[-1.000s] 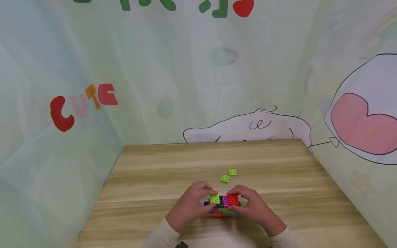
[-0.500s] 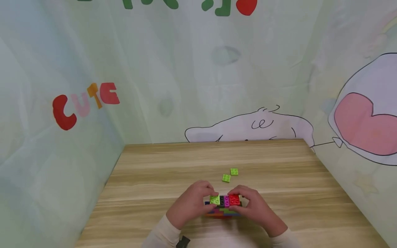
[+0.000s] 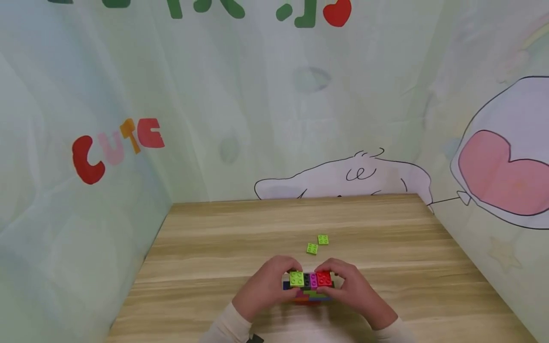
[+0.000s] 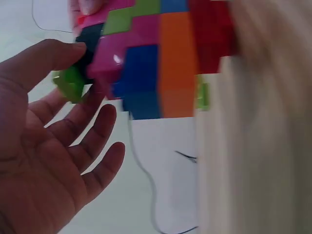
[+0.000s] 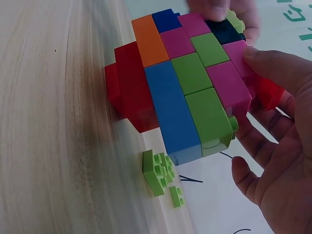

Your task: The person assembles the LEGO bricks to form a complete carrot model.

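A structure of toy building bricks [image 3: 316,294] in many colours stands on the wooden table between the hands, wider above than at its red base [image 5: 139,87]. At its top left, a lime green brick [image 3: 296,278] is pinched by the left hand [image 3: 267,286]. That hand's thumb [image 4: 61,52] lies against a black brick below it in the left wrist view. The right hand [image 3: 355,288] pinches the top right end around a red brick [image 3: 324,278], its thumb on a pink brick [image 5: 239,53]. Fingers partly hide both ends of the structure.
Two loose lime green bricks, one nearer [image 3: 312,248] and one farther [image 3: 323,239], lie studs up on the table [image 3: 214,238] beyond the structure. Printed cloth walls [image 3: 240,119] enclose the table at the back and both sides.
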A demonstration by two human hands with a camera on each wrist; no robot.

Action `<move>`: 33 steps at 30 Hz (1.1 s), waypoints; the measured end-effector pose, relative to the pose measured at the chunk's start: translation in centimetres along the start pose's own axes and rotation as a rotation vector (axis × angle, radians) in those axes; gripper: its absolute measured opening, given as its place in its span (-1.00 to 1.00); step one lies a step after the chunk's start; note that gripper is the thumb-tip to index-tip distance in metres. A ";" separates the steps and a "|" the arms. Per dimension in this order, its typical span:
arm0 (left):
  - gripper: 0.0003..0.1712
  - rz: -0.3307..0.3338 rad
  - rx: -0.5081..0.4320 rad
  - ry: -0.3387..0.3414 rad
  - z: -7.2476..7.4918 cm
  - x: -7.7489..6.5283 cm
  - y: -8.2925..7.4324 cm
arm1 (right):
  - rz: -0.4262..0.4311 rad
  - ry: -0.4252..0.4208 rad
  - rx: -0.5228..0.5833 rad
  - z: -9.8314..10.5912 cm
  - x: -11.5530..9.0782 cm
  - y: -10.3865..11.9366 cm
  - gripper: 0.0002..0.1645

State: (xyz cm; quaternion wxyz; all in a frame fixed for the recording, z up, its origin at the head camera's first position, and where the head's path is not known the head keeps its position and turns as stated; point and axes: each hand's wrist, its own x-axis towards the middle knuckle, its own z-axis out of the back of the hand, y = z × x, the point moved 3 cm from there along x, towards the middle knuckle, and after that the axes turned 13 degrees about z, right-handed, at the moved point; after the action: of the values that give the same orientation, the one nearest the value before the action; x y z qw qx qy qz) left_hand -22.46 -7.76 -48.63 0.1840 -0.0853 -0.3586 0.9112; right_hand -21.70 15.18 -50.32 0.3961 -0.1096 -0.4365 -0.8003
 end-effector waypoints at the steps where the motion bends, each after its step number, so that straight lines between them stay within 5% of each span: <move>1: -0.57 0.019 -0.036 0.014 -0.4 0.0 0.4 | 0.000 0.005 0.005 0.0 0.0 -0.1 -0.66; 7: -0.56 0.132 -0.227 0.066 -2.4 0.2 2.9 | -0.034 -0.036 0.156 1.0 0.6 -2.3 -0.73; 11: -0.61 0.161 -0.263 0.048 -2.9 0.1 3.8 | -0.174 -0.057 0.051 1.0 2.2 -5.3 -0.67; 17: -0.59 0.185 -0.275 0.048 -2.9 0.0 4.3 | -0.206 0.168 -0.253 -1.3 5.2 -9.1 -0.44; 23: -0.61 0.186 -0.305 0.052 -3.1 -0.2 4.3 | -0.188 0.352 -0.390 -3.0 6.3 -10.5 -0.63; 29: -0.62 0.197 -0.312 0.055 -3.1 -0.1 4.4 | -0.219 0.333 -0.353 -2.8 6.8 -10.2 -0.73; 33: -0.63 0.202 -0.294 0.051 -3.1 0.0 4.5 | -0.272 0.225 -0.261 -2.0 6.5 -9.5 -0.62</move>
State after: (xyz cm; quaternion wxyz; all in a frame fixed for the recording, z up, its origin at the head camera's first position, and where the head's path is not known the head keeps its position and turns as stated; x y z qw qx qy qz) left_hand -22.76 -8.85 -53.96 0.0862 -0.1701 -0.4727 0.8604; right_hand -32.63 13.05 -53.94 0.3134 -0.0100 -0.2929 -0.9033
